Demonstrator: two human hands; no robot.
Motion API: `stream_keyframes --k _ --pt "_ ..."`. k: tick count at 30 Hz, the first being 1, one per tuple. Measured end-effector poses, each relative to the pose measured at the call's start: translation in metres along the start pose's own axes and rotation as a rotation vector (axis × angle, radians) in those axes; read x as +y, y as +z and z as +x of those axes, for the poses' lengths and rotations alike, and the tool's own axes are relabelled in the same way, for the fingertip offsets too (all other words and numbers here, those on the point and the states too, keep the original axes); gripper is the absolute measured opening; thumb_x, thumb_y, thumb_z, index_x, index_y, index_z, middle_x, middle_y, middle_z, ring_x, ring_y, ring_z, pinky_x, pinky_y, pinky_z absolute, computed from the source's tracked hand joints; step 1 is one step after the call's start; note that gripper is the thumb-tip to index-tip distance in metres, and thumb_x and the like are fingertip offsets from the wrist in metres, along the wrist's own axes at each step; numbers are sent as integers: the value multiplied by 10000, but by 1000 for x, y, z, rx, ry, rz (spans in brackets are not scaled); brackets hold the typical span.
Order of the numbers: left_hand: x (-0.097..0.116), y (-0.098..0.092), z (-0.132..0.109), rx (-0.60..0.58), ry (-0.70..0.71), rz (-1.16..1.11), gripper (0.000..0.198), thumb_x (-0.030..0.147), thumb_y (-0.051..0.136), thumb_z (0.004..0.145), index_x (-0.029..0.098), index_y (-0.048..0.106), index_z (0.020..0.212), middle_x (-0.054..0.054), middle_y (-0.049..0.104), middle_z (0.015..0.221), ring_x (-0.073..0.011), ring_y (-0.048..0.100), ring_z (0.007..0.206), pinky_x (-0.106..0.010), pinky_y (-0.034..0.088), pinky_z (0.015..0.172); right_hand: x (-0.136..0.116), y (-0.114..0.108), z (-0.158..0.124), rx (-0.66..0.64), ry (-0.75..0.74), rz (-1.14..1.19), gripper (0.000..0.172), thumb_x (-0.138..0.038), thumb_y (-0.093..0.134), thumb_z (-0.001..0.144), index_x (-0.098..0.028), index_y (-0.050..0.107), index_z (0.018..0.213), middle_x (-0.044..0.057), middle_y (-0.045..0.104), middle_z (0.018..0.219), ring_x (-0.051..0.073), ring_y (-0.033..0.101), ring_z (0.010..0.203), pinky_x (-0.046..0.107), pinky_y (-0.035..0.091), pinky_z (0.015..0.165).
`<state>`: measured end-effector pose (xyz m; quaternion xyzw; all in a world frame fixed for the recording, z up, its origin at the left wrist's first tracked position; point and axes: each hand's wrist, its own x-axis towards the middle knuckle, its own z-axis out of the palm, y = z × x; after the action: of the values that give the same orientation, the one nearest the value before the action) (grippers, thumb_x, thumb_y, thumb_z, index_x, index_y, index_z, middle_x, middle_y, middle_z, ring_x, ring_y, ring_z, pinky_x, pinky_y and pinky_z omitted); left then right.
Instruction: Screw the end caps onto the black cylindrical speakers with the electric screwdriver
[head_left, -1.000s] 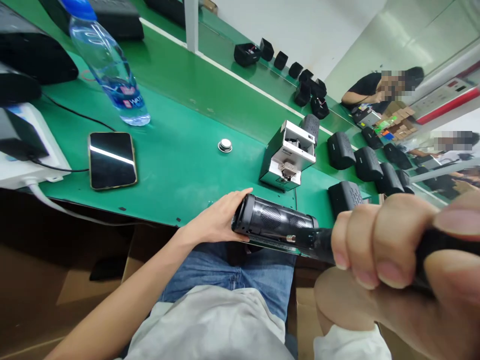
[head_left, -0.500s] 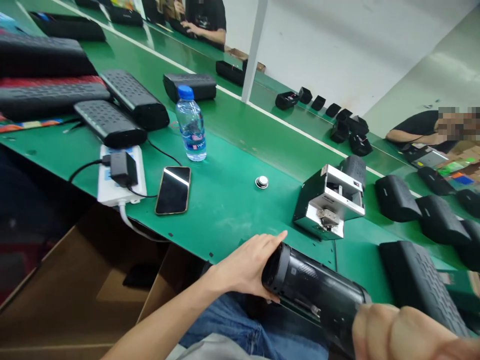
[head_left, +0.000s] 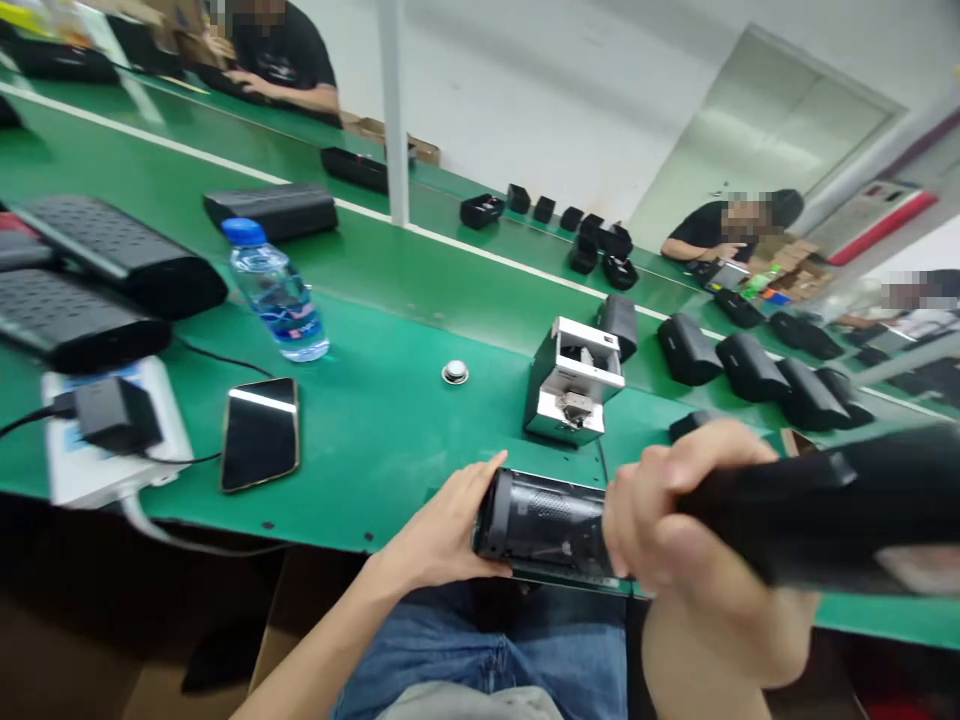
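At near edge of tabletop (head_left: pixel 375 440): speaker (head_left: pixel 540 520), lying sideways. The left hand (head_left: pixel 442 535) wraps its left end. The right hand (head_left: pixel 667 520), fisted round a black tool (head_left: pixel 825 510), sits at its right end.

free: bench (head_left: pixel 375 410) centre | blocked: speaker (head_left: pixel 536 520) at edge, metal box (head_left: pixel 574 390), phone (head_left: pixel 259 433), bottle (head_left: pixel 277 295)

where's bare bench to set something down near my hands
The widest bare green bench lies between the phone, the round metal disc and the left hand holding the black speaker. Another strip runs behind the water bottle toward the white line. Crowded: power strip and black housings at left, silver feeder box and speaker row at right.
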<state>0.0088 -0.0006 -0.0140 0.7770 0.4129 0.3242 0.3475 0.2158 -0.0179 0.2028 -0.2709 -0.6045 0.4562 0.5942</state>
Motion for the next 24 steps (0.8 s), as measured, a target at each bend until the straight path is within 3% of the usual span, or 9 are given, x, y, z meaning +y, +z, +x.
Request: stream_keyframes --k 2,4,6,9,15,24 --pt "-1 -1 0 -13 -4 5 1499 372 1088 731 353 62 1823 -216 483 1733 -472 504 1595 -665 481 1288 -16 -8 22 102 -93 52 205 -204 799 927 -247 729 1116 -97 509 568 86 397 380 233 369 379" --pt "0 -2 -1 -15 -3 21 1489 327 1076 743 367 48 1819 -211 460 1757 -471 484 1616 -669 471 1302 -24 -23 49 243 -189 37 160 -152 801 882 -228 721 998 -100 499 554 80 393 377 226 377 378" --pt "1 -3 -1 -15 -8 35 1490 276 1069 738 380 45 1815 -202 449 1770 -469 478 1624 -667 469 1310 -18 -40 77 372 -296 -45 177 -150 823 840 -234 668 843 -95 509 547 95 442 392 237 414 394" --pt "2 -4 0 -17 -27 38 1454 242 1047 755 383 61 1814 -195 461 1764 -464 496 1612 -664 477 1308 9 -60 112 493 -406 -126 223 -211 838 818 -246 620 785 -101 515 518 116 484 383 252 433 390" --pt "2 -6 1 -35 -45 33 1435 235 1034 756 349 76 1818 -214 419 1795 -476 450 1646 -700 435 1329 57 -62 138 452 -450 -251 222 -301 844 876 -265 638 803 -97 522 555 110 495 384 272 467 387" --pt "8 -9 2 -34 -78 38 1368 312 1031 763 317 162 1820 -204 447 1794 -486 461 1648 -672 469 1317 63 -62 149 456 -412 -274 229 -278 815 884 -258 609 787 -88 538 606 89 468 377 258 426 346"
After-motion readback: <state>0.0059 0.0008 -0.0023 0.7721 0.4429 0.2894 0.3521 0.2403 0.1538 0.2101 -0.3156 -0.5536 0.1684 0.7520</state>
